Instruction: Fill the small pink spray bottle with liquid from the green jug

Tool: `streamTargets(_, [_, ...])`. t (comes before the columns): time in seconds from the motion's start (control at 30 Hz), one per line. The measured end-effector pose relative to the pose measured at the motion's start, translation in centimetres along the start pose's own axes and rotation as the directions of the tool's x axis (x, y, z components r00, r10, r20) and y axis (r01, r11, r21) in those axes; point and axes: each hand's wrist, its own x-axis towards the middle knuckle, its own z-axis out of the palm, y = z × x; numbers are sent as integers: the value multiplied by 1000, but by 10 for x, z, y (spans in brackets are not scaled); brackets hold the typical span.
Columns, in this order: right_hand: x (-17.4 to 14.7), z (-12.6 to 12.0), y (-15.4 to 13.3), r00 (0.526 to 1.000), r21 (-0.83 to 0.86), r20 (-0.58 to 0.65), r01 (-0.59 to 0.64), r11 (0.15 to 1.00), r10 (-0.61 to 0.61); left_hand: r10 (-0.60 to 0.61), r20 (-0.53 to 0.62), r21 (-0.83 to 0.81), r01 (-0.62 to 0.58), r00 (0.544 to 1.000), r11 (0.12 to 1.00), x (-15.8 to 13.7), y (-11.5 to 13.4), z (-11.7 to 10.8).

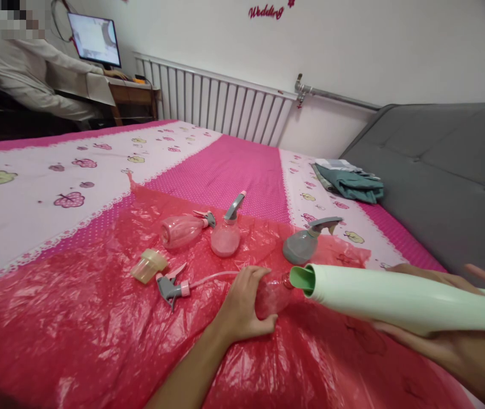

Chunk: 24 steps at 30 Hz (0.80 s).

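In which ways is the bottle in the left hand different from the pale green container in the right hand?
The bottle is see-through, while the pale green container looks opaque. The bottle is short and rounded; the container is long, tube-like and looks larger. Both are held: the bottle by the left hand, the container by the right hand.

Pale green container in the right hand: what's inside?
Inside the pale green container, only darker green inner surface shows at its mouth; anything deeper is covered by its side.

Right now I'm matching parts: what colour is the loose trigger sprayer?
Trigger sprayer: grey and pink, head view.
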Motion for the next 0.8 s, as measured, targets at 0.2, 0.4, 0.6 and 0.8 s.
streamTargets(0.2, [-3,0,2,996,-48,-13,88,995,-88,-3,-4,-13,3,1000,1000,1,1,-1])
streamTargets(0.4, [0,1,2,995,-60,-8,96,994,-96,-5,-5,-10,5,1000,1000,1,1,-1])
streamTargets(0.6, [1,0,2,996,-51,-17,91,995,-92,-4,-1,-4,4,1000,1000,0,2,-2])
streamTargets(0.8, [1,-1,2,997,-34,-7,80,996,-80,-24,5,-11,24,1000,1000,1,3,-2])
